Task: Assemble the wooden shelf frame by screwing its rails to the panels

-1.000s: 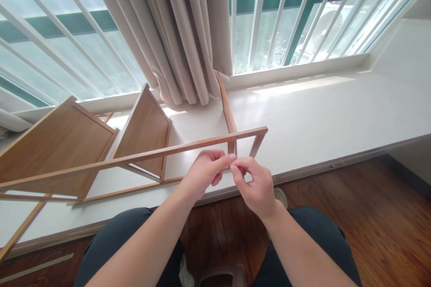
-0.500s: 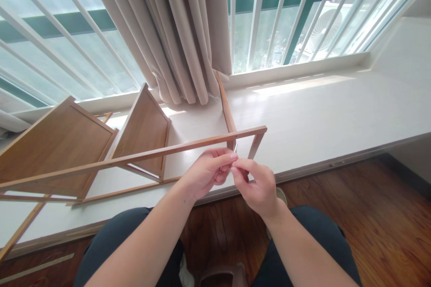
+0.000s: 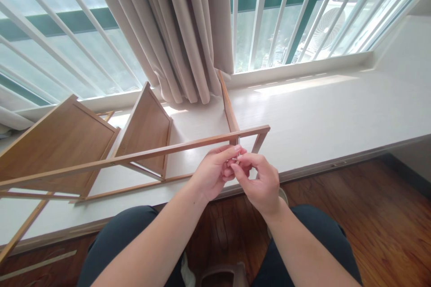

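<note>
A wooden shelf frame [image 3: 144, 154] lies on its side on the white window ledge [image 3: 323, 112], its slanted panels [image 3: 144, 128] pointing toward the window. My left hand [image 3: 215, 172] and my right hand [image 3: 259, 181] meet just below the frame's front rail, near the joint with a cross piece [image 3: 229, 110]. Both pinch a small thin metal piece [image 3: 237, 152] between their fingertips; its tip points up at the rail. Most of the piece is hidden by my fingers.
Beige curtains [image 3: 188, 31] hang behind the frame. White window bars [image 3: 269, 13] run along the back. My dark-trousered knees [image 3: 128, 246] are over a wooden floor [image 3: 380, 219]. A loose wooden strip [image 3: 37, 265] lies on the floor at the left.
My hands have risen slightly toward the front rail and closed together. The metal piece now sits right under the rail's joint.
</note>
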Demonstrator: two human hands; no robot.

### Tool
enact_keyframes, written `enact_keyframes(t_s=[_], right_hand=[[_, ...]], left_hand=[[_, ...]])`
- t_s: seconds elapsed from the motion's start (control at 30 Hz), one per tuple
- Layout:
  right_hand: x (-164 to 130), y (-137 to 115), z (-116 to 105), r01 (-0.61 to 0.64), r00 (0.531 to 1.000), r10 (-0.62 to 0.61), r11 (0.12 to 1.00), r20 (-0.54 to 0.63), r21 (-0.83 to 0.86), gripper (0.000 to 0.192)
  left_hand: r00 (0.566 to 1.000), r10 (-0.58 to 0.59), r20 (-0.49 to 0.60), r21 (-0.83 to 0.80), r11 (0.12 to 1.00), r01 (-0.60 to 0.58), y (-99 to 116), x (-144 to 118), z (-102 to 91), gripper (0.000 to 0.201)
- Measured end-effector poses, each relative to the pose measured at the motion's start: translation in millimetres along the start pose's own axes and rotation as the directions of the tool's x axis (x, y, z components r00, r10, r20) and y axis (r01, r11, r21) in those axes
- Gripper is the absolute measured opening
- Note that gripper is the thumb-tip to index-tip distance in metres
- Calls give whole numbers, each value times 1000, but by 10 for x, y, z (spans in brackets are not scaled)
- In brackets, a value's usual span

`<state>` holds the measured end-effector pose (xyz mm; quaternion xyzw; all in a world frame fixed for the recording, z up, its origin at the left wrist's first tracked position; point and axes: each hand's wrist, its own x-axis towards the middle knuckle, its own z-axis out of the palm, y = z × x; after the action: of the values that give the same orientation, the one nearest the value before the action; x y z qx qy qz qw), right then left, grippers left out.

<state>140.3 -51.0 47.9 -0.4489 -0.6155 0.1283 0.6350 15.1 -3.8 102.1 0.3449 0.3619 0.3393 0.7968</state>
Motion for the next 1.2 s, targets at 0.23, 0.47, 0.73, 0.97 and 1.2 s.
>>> enact_keyframes(t_s=[0.23, 0.47, 0.73, 0.97, 1.2], right_hand=[[14, 3, 4, 36, 999, -38, 997, -33, -63, 22], [47, 30, 7, 61, 990, -75, 991, -122, -118, 19], [72, 11, 10, 79, 988, -96, 988, -123, -134, 18], [36, 75, -12, 82, 985, -105, 983, -137, -162, 18], [57, 61, -8, 70, 984, -97, 982, -152, -177, 14]], left_hand=[[999, -33, -16, -84, 996, 32, -28, 17, 17, 29], [999, -33, 8, -128, 991, 33, -27, 1, 45, 30], [1000, -22, 8, -96, 995, 23, -36, 11, 41, 31], [1000, 12, 4, -60, 998, -11, -53, 24, 8, 31], [1000, 19, 22, -2, 1000, -19, -66, 30, -4, 37]])
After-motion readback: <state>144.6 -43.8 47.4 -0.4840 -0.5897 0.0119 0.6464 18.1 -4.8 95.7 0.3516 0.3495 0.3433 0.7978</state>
